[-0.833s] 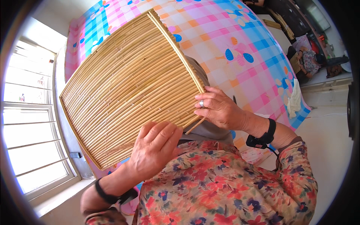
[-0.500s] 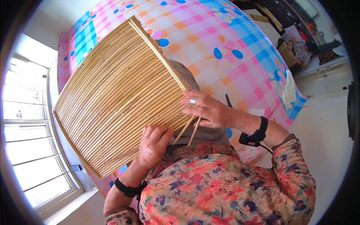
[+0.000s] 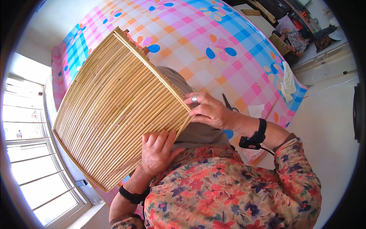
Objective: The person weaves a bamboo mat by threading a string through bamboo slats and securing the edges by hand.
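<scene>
A panel of pale yellow plant stalks (image 3: 110, 110), stitched side by side, slants across my lap with a double-stalk border on its far right side. My left hand (image 3: 156, 150) holds its near edge, fingers on top and thumb sticking out to the right. At the right corner my right hand (image 3: 211, 110), a ring on one finger, pinches the border and stalk ends between thumb and fingers. A stalk end (image 3: 185, 126) runs from that pinch along the panel's near edge. What lies under the right fingertips is hidden.
Beyond the panel spreads a checked, leaf-patterned cloth (image 3: 236, 72). Dark-handled scissors (image 3: 228, 103) lie right of my lap, near a white paper piece (image 3: 256, 110). A white cloth (image 3: 288, 82) rests by the right edge. A barred window (image 3: 32, 160) is at left; another person (image 3: 295, 40) sits far right.
Two loose stalk ends that stuck out toward my body have swung up against the panel's near edge. My right fingers have closed at the corner. My left thumb has spread away from its fingers.
</scene>
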The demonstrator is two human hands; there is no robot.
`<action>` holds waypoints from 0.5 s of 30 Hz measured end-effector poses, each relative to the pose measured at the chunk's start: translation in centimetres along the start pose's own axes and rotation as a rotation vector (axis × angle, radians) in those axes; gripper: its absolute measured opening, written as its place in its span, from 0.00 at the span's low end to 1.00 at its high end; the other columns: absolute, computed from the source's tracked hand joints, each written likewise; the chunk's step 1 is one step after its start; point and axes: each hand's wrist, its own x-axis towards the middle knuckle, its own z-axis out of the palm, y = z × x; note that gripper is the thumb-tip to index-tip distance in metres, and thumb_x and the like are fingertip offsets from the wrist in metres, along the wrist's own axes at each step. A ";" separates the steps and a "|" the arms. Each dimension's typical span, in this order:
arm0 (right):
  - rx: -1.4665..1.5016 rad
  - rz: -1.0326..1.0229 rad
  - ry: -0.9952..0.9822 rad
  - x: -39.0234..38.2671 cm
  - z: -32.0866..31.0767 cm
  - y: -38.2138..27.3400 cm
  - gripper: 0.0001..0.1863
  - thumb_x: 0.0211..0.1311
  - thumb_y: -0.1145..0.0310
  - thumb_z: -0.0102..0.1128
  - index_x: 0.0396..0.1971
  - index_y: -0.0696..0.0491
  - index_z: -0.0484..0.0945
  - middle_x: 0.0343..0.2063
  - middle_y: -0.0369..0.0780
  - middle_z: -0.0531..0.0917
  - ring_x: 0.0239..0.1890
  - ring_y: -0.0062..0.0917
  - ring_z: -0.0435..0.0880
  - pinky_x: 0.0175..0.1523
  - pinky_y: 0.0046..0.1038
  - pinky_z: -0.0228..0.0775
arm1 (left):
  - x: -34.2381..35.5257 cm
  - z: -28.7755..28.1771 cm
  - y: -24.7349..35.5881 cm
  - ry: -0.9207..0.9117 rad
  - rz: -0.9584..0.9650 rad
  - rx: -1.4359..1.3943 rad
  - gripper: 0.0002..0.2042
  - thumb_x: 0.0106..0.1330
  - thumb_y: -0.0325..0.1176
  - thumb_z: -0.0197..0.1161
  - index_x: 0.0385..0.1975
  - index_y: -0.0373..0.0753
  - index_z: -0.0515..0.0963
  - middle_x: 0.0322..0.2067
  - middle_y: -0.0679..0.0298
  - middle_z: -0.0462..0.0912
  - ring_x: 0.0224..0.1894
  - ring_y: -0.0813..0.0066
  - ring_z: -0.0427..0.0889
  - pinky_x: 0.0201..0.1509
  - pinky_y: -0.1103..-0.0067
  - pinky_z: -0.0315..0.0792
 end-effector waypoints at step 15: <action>0.085 0.232 0.147 -0.4 1.2 -0.5 0.20 0.52 0.74 0.68 0.46 0.54 0.74 0.50 0.41 0.72 0.54 0.33 0.74 0.54 0.30 0.72 | 1.0 1.1 0.0 0.115 0.001 0.117 0.17 0.53 0.26 0.64 0.45 0.37 0.78 0.37 0.64 0.74 0.38 0.66 0.74 0.46 0.67 0.68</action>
